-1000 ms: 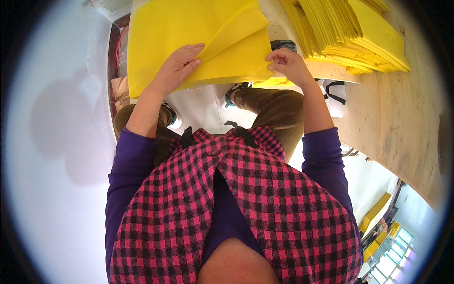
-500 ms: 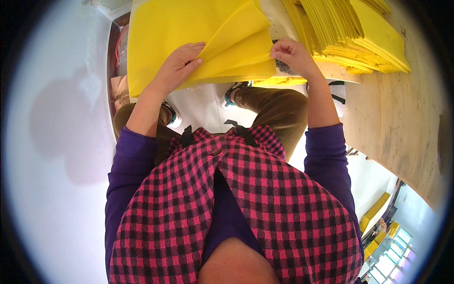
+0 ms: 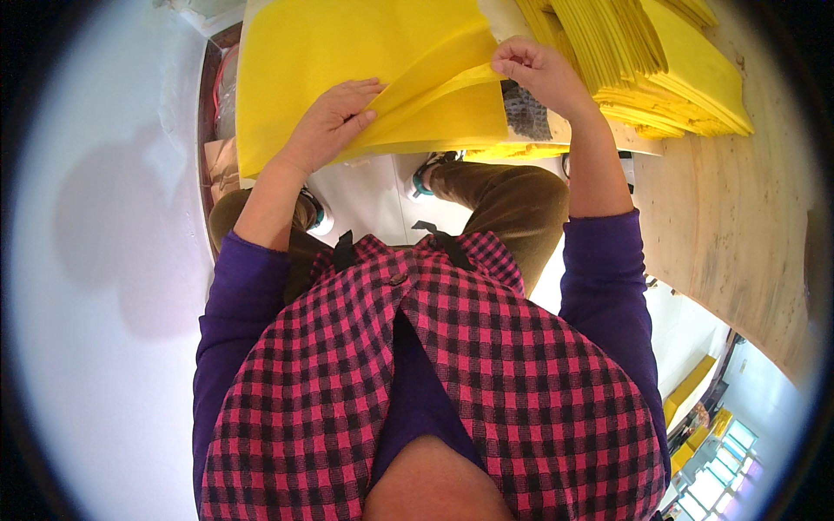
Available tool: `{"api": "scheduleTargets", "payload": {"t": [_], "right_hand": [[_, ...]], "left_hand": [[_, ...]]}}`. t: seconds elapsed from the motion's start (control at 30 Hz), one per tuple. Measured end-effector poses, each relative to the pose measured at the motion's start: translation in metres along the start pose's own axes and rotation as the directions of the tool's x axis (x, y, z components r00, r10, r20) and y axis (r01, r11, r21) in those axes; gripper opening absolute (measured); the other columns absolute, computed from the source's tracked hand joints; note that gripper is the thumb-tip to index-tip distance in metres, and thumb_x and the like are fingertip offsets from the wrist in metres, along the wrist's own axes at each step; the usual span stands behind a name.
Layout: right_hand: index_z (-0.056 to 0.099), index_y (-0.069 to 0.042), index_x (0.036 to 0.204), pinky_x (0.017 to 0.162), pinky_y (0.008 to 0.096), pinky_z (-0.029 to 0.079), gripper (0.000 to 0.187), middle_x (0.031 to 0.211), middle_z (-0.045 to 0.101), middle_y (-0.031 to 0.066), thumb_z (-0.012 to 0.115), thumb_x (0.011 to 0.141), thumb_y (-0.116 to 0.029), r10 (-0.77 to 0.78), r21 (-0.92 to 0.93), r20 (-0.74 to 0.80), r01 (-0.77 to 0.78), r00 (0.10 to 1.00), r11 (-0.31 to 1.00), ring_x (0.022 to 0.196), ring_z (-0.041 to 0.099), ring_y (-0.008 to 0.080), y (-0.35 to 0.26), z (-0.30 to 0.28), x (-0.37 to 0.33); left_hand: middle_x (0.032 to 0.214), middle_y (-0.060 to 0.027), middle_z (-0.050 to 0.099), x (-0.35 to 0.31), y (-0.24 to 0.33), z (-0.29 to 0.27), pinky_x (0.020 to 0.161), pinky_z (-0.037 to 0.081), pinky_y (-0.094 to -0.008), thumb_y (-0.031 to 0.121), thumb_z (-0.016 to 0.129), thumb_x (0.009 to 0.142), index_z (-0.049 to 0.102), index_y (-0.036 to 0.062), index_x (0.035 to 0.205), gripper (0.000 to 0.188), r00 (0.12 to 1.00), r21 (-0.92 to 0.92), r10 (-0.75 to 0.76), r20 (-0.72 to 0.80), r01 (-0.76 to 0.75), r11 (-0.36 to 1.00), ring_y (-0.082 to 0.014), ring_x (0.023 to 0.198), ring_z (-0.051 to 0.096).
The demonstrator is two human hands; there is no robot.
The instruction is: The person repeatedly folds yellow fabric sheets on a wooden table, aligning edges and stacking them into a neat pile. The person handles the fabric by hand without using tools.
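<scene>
A large, thin yellow fabric-like sheet lies spread in front of me at the top of the view. My left hand rests on its near left part, fingers stretched out and thumb apart, beside the start of a fold. At the sheet's right side my right hand pinches a corner of the raised layer between thumb and fingers. Creases fan from that corner toward my left hand. Below the lifted layer, another yellow layer reaches to the near edge. A dark grey patch shows beside the sheet, under my right wrist.
Stacks of folded yellow sheets lie close by on the right, on a pale wooden table. A white wall borders the left side. Brown paper-like material sits below the sheet's left edge. My legs and shoes are under the work surface.
My right hand has moved up and away from me with the pinched corner, turning the layer back and uncovering more of the dark patch. My left hand has barely shifted.
</scene>
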State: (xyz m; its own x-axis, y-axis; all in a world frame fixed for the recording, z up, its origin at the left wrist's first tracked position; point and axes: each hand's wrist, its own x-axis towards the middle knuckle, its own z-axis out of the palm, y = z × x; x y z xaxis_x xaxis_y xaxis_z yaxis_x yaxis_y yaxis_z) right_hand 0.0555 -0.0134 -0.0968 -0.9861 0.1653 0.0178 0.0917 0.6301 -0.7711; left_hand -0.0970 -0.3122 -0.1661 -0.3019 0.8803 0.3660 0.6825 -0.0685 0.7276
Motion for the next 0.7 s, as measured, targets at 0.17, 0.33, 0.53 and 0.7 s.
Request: {"api": "scheduleTargets", "payload": {"t": [0.17, 0.33, 0.53, 0.7], "right_hand": [[0.063, -0.005, 0.095, 0.064, 0.0192, 0.039, 0.017, 0.080, 0.054, -0.0073, 0.063, 0.094, -0.021, 0.004, 0.019, 0.000, -0.004, 1.000, 1.000, 0.071, 0.047, 0.0031, -0.008, 0.001, 0.007], [0.064, -0.005, 0.097, 0.066, 0.0205, 0.044, 0.017, 0.081, 0.058, -0.0058, 0.063, 0.095, -0.022, 0.067, 0.138, 0.028, -0.070, 0.997, 0.988, 0.073, 0.053, 0.0047, -0.011, 0.000, 0.009], [0.064, -0.005, 0.099, 0.072, 0.0222, 0.049, 0.016, 0.087, 0.062, -0.0042, 0.062, 0.095, -0.020, 0.072, 0.278, -0.018, -0.064, 0.997, 0.958, 0.082, 0.059, 0.0067, -0.013, 0.002, 0.005], [0.066, -0.005, 0.104, 0.083, 0.0225, 0.047, 0.019, 0.096, 0.066, -0.0023, 0.059, 0.097, -0.021, 0.063, 0.243, -0.069, -0.044, 0.996, 0.969, 0.092, 0.058, 0.0067, -0.012, 0.001, -0.001]], "left_hand": [[0.122, -0.0154, 0.063, 0.000, 0.000, 0.000, 0.105, 0.037, -0.0413, 0.015, 0.056, 0.092, 0.061, -0.0012, 0.119, 0.031, 1.000, 0.012, 0.012, -0.002, -0.012, 1.000, -0.0331, 0.123, 0.052], [0.124, -0.0150, 0.062, -0.001, 0.000, 0.000, 0.106, 0.038, -0.0414, 0.016, 0.057, 0.091, 0.061, -0.0008, 0.119, 0.032, 1.000, 0.035, 0.029, -0.006, -0.028, 0.999, -0.0333, 0.124, 0.051], [0.125, -0.0147, 0.062, 0.000, -0.002, 0.000, 0.107, 0.037, -0.0419, 0.019, 0.058, 0.092, 0.061, 0.0000, 0.120, 0.035, 0.998, 0.079, 0.053, 0.020, -0.054, 0.995, -0.0327, 0.125, 0.051], [0.128, -0.0148, 0.060, -0.001, 0.000, -0.003, 0.107, 0.036, -0.0421, 0.027, 0.062, 0.089, 0.062, 0.0023, 0.120, 0.040, 0.996, 0.119, 0.069, 0.057, -0.075, 0.990, -0.0329, 0.127, 0.049]]}}
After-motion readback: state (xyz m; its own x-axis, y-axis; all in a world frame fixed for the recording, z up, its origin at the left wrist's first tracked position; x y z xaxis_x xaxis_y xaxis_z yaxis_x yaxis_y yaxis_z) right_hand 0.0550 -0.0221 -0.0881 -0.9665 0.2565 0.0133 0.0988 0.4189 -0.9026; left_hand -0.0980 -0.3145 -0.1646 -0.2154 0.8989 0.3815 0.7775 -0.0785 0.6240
